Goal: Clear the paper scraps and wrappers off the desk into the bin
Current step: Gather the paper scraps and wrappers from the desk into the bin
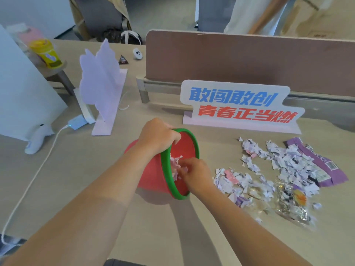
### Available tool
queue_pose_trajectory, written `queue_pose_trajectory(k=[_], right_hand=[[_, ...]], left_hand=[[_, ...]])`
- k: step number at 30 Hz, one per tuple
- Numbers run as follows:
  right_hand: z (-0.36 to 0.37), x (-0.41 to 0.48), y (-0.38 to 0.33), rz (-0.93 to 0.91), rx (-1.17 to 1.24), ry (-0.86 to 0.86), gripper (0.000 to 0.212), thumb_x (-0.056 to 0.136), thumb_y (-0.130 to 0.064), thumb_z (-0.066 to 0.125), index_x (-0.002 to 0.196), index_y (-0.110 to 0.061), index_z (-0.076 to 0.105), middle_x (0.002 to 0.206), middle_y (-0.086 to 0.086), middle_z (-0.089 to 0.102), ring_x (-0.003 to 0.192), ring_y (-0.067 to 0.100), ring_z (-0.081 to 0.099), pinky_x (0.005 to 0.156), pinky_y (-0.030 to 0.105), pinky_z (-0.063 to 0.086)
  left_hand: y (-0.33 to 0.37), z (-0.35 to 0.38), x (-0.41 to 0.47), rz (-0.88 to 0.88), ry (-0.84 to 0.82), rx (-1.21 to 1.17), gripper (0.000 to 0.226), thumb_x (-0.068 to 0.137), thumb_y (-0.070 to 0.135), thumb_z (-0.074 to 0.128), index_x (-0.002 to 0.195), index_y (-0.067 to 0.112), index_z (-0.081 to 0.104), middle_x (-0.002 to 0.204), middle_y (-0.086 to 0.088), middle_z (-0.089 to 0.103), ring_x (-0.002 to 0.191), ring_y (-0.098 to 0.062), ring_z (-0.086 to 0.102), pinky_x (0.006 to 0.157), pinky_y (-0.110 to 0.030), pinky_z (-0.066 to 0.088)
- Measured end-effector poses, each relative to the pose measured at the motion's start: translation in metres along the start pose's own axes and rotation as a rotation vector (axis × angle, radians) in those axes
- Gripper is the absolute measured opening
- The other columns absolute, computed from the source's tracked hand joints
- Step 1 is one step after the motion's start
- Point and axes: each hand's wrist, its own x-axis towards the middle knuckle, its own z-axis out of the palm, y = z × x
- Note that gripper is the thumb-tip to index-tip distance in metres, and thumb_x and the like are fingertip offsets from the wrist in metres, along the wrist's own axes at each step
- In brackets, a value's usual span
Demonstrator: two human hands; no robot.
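Note:
A small red bin (151, 175) with a green rim lies tilted on its side on the desk, its mouth facing right. My left hand (158, 136) grips the top of the rim. At the mouth, my right hand (194, 170) holds a bunch of torn paper scraps (175, 164) just inside the bin. Further paper scraps (269, 166) are strewn over the desk to the right. Among them lie a purple wrapper (317, 160) and a clear crinkled wrapper (292, 204).
A white sign (240, 104) with blue and red lettering stands behind the scraps, before a brown desk divider (249, 60). At the left are a white cut-out stand (101, 83), a charger with a white cable (44, 160) and a white plush toy (37, 139).

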Motion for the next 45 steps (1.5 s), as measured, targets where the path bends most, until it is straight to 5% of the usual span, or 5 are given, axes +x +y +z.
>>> queue_pose_trajectory(k=[8, 13, 21, 28, 45], right_hand=[[0.003, -0.061, 0.076, 0.099, -0.227, 0.520, 0.051, 0.074, -0.041, 0.061, 0.120, -0.020, 0.055, 0.135, 0.015, 0.040, 0.124, 0.032, 0.035, 0.100, 0.053, 0.040], [0.010, -0.065, 0.125, 0.203, -0.620, 0.237, 0.094, 0.063, -0.079, 0.039, 0.143, -0.030, 0.022, 0.151, 0.015, 0.009, 0.139, 0.036, 0.005, 0.108, 0.060, 0.019], [-0.003, -0.025, 0.138, 0.069, -0.603, -0.007, 0.065, 0.083, -0.069, 0.027, 0.141, -0.041, 0.019, 0.159, 0.001, 0.000, 0.146, 0.022, -0.001, 0.114, 0.052, 0.006], [-0.003, 0.001, 0.139, -0.083, -0.494, 0.200, 0.018, 0.084, -0.029, 0.058, 0.096, -0.016, 0.063, 0.106, 0.012, 0.062, 0.090, 0.039, 0.056, 0.076, 0.042, 0.044], [-0.064, 0.043, 0.037, 0.053, -0.046, 0.067, 0.024, 0.098, -0.028, 0.036, 0.086, -0.009, 0.045, 0.066, 0.001, 0.049, 0.064, 0.023, 0.048, 0.049, 0.027, 0.028]], left_hand=[[0.000, 0.006, -0.001, 0.060, -0.014, 0.030, 0.056, 0.043, 0.025, 0.059, 0.088, 0.000, 0.081, 0.072, -0.023, 0.073, 0.057, -0.022, 0.050, 0.066, -0.047, 0.056], [0.007, 0.013, -0.002, 0.098, -0.043, 0.101, 0.052, 0.044, 0.024, 0.057, 0.083, -0.003, 0.079, 0.065, -0.021, 0.068, 0.056, -0.020, 0.046, 0.065, -0.045, 0.054], [-0.009, 0.016, -0.003, 0.049, -0.090, 0.320, 0.044, 0.045, 0.029, 0.061, 0.078, 0.008, 0.082, 0.059, -0.013, 0.068, 0.059, -0.027, 0.060, 0.061, -0.040, 0.058], [-0.010, 0.017, 0.007, 0.036, -0.077, 0.283, 0.046, 0.047, 0.025, 0.061, 0.082, 0.003, 0.081, 0.067, -0.016, 0.073, 0.059, -0.024, 0.053, 0.066, -0.044, 0.058], [0.011, -0.001, 0.002, -0.117, 0.053, 0.135, 0.049, 0.048, 0.029, 0.057, 0.086, 0.014, 0.083, 0.057, -0.010, 0.067, 0.059, -0.028, 0.059, 0.068, -0.039, 0.055]])
